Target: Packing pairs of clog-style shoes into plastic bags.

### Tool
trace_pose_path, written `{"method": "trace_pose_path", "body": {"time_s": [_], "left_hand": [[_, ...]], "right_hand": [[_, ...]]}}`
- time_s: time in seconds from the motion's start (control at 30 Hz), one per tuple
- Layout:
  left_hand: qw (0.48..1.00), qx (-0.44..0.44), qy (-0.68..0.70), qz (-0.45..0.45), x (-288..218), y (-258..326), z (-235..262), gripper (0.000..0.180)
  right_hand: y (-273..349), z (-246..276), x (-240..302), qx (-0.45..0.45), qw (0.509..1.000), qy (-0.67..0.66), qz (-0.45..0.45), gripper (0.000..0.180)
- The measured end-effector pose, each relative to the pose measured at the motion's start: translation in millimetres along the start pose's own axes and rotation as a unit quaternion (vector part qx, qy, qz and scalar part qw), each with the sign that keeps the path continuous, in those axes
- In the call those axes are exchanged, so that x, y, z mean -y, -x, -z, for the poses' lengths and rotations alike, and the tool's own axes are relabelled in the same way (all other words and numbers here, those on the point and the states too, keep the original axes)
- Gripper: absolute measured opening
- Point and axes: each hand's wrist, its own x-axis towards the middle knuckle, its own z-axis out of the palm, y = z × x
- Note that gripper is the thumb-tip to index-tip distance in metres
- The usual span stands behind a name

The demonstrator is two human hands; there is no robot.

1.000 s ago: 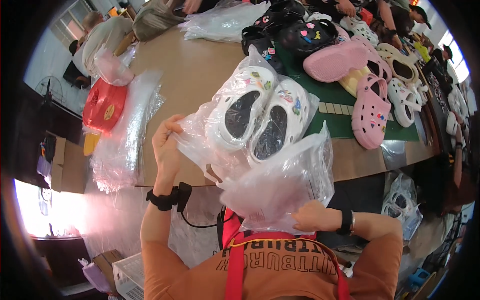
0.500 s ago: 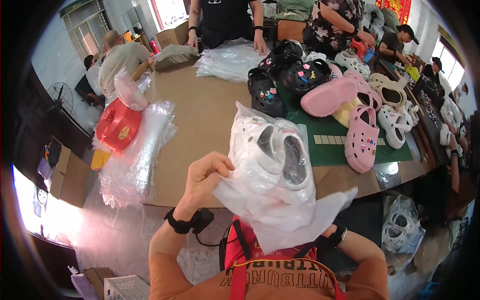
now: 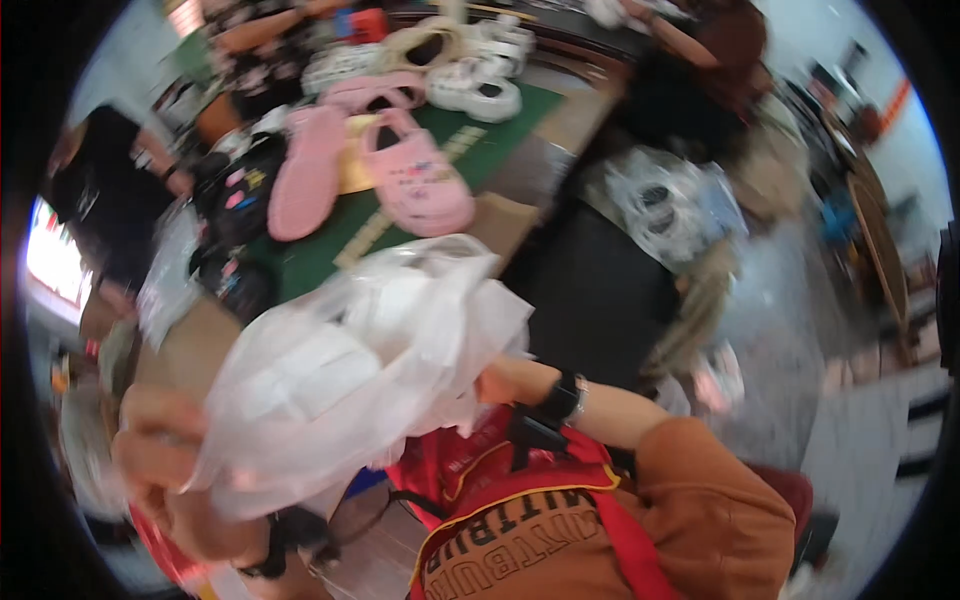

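Note:
A clear plastic bag with white clogs inside hangs in front of my chest. My left hand grips its lower left end; the hand is blurred. At the bag's right side my right hand is closed on the plastic, a dark watch on that wrist. The bag covers most of both hands. Behind it lies a green mat on the brown table, with pink clogs and white clogs on it.
Black clogs lie at the mat's left. Other people's arms reach over the table's far side. A bagged pair of shoes sits past the table's corner on the right. Grey floor lies further right.
My head has turned sharply to the right, so the table swings to the upper left. The bagged white clogs have come down closer to my chest, still in both hands.

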Motion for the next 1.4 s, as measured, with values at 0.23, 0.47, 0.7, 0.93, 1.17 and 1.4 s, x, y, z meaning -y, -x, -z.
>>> {"method": "trace_pose_path", "body": {"time_s": [0.23, 0.47, 0.7, 0.93, 1.17, 1.4], "left_hand": [[0.987, 0.144, 0.000, -0.065, -20, -49, -97, 0.007], [0.918, 0.280, 0.279, 0.033, -19, -97, -213, 0.008], [0.936, 0.193, 0.274, 0.107, 28, -139, -374, 0.011], [0.829, 0.509, 0.095, 0.210, 149, -26, -448, 0.026], [0.710, 0.695, 0.000, 0.116, 128, -23, -362, 0.031], [0.863, 0.504, -0.020, -0.007, 130, -31, -264, 0.038]], "right_hand": [[65, 1, 7, -0.115, 0.961, -0.109, 0.229, 0.038], [71, -2, 52, -0.146, 0.880, -0.211, 0.399, 0.038], [89, 18, 165, -0.192, 0.754, -0.304, 0.549, 0.038], [37, 123, 105, -0.464, 0.681, 0.191, 0.533, 0.036], [23, 138, 53, -0.327, 0.819, 0.003, 0.472, 0.034], [51, 51, 84, -0.300, 0.871, 0.056, 0.385, 0.039]]}}
